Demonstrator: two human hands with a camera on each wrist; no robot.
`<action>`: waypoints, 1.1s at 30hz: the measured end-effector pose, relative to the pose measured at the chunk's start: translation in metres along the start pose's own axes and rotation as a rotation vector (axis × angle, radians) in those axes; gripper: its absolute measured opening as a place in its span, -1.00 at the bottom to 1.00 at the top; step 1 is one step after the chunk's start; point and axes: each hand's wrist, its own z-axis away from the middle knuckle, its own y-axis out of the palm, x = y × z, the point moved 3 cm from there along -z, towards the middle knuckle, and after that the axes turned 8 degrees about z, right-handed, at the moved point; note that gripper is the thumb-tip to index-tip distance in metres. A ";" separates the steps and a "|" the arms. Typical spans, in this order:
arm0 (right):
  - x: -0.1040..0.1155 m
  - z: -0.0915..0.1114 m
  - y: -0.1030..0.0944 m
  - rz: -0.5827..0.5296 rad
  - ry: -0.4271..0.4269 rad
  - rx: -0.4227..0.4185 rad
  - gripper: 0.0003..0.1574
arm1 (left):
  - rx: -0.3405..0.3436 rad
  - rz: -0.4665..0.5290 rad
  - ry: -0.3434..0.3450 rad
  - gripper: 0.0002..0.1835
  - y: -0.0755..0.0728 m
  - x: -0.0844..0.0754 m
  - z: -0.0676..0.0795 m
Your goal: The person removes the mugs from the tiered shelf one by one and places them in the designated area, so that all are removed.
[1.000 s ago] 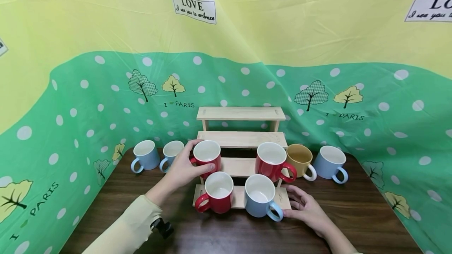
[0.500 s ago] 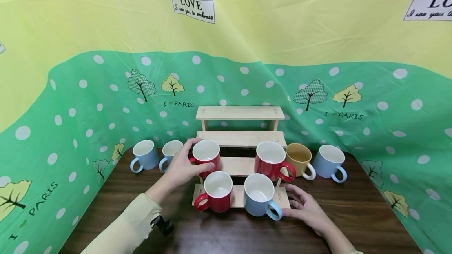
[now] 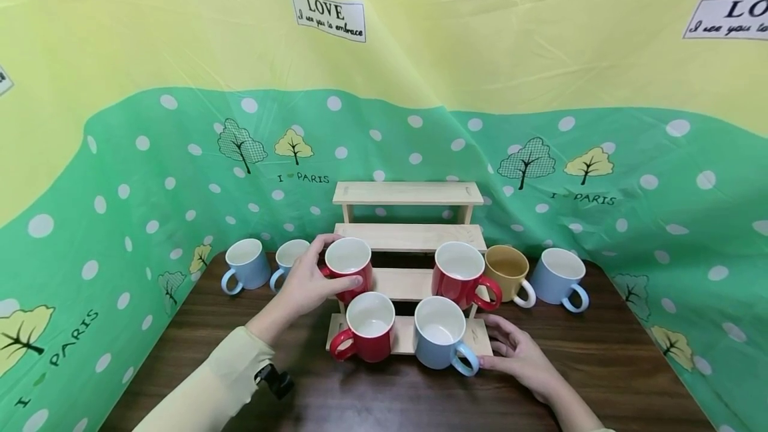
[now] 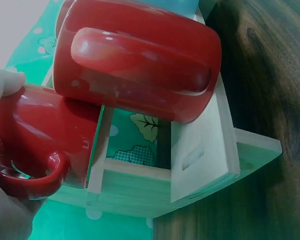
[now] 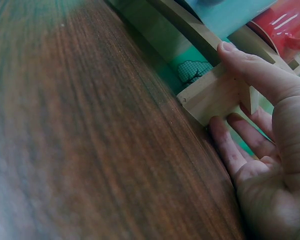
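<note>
The left hand [image 3: 305, 285] is gripping a glossy red ceramic mug [image 3: 349, 264] with a white inside, thumb and fingers curling round it, low centre in the head view. Right hand [image 3: 521, 357] is pinching the end of a pale wooden four-tier stand [image 3: 414, 237], lower right of that mug. A second shiny red ceramic mug [image 3: 372, 329] and a light-blue ceramic mug [image 3: 441, 333] are sitting on the bottom tier [image 3: 405, 335]. Left wrist view's showing the held mug's looped handle [image 4: 42, 185], which the head view's mostly hiding.
</note>
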 end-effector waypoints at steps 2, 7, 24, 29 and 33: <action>-0.001 0.000 0.000 -0.004 -0.001 0.000 0.07 | -0.010 -0.004 -0.001 -0.07 -0.002 -0.002 0.000; -0.001 0.000 0.000 -0.004 -0.005 0.000 0.07 | -0.028 -0.004 0.022 -0.06 -0.007 -0.007 0.000; 0.000 0.000 0.000 0.010 -0.004 -0.004 0.09 | -0.091 -0.021 0.120 -0.12 -0.041 -0.032 0.005; -0.002 0.001 -0.001 -0.002 -0.003 -0.002 0.12 | -0.114 0.013 0.126 -0.12 -0.052 -0.036 0.010; -0.002 0.000 -0.001 -0.004 -0.008 0.002 0.11 | -0.140 0.028 0.116 -0.11 -0.060 -0.037 0.017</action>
